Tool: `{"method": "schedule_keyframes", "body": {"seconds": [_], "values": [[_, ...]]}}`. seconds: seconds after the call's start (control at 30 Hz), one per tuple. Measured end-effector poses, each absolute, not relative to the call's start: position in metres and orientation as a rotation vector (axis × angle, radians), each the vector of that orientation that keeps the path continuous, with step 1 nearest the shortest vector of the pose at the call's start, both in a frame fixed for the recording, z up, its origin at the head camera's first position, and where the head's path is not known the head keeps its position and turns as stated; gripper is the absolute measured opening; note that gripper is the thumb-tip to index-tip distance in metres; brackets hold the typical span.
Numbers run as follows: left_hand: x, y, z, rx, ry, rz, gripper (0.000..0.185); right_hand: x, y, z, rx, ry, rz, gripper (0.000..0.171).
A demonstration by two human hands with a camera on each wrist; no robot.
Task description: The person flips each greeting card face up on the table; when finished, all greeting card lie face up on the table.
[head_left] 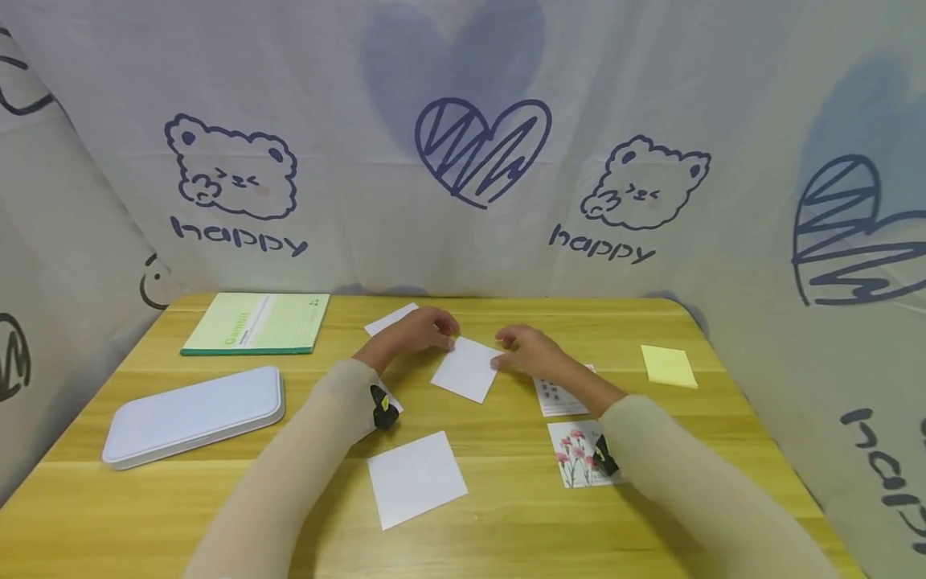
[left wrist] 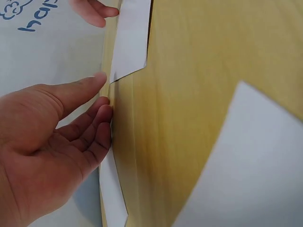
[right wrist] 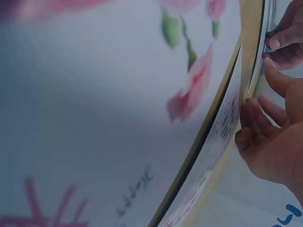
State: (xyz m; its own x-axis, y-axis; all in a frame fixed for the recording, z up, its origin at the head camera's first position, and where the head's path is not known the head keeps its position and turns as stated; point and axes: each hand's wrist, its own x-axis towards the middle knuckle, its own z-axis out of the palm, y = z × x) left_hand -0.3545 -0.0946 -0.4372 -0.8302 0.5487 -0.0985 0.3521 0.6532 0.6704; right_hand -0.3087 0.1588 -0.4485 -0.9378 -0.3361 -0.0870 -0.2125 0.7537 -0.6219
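Observation:
Between the two hands a square white card [head_left: 466, 371] lies tilted on the table. My left hand [head_left: 427, 330] is at its upper left corner, the thumb tip right by it; in the left wrist view the thumb stands apart from the loosely bent fingers [left wrist: 102, 135]. At the card's right edge is the thumb of my right hand [head_left: 526, 354], its fingers bent loosely and apart from the thumb. Another white card [head_left: 418, 480] lies nearer, and one [head_left: 391, 318] is partly hidden behind the left hand. Under the left forearm part of a further card [head_left: 389, 396] shows.
A card with pink flowers [head_left: 575, 452] and a printed card [head_left: 559, 399] lie under the right forearm. Yellow sticky notes [head_left: 669, 366] are at the right. At the left are a green notebook [head_left: 253, 323] and a pale case [head_left: 194, 414]. A printed curtain [head_left: 347, 201] hangs behind.

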Motion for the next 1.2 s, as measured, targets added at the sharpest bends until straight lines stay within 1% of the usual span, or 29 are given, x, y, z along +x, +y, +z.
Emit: {"method": "schedule_keyframes", "body": {"seconds": [0.1,0.3,0.5,0.6,0.77,0.93,1.1,1.2], "values": [[-0.356,-0.092,-0.435,0.748,2.580,0.924,0.030,-0.311,0.156,-0.449,-0.463,2.788,-0.859,0.055],[-0.358,-0.085,-0.430,0.748,2.576,0.873,0.033,-0.313,0.151,-0.448,-0.481,2.801,-0.808,0.042],[-0.359,-0.078,-0.429,0.703,2.565,0.835,0.043,-0.315,0.148,-0.449,-0.467,2.796,-0.820,0.041],[-0.358,-0.077,-0.428,0.716,2.578,0.771,0.040,-0.314,0.146,-0.450,-0.495,2.805,-0.829,0.042],[-0.359,-0.076,-0.427,0.723,2.580,0.725,0.029,-0.309,0.145,-0.450,-0.504,2.828,-0.815,0.042],[-0.356,-0.078,-0.427,0.718,2.548,0.821,0.028,-0.306,0.150,-0.451,-0.497,2.851,-0.815,0.034],[-0.350,-0.080,-0.428,0.742,2.510,0.982,0.031,-0.304,0.160,-0.450,-0.494,2.850,-0.956,0.020],[-0.345,-0.081,-0.427,0.731,2.449,1.113,0.033,-0.302,0.165,-0.446,-0.508,2.813,-1.062,0.017]]}}
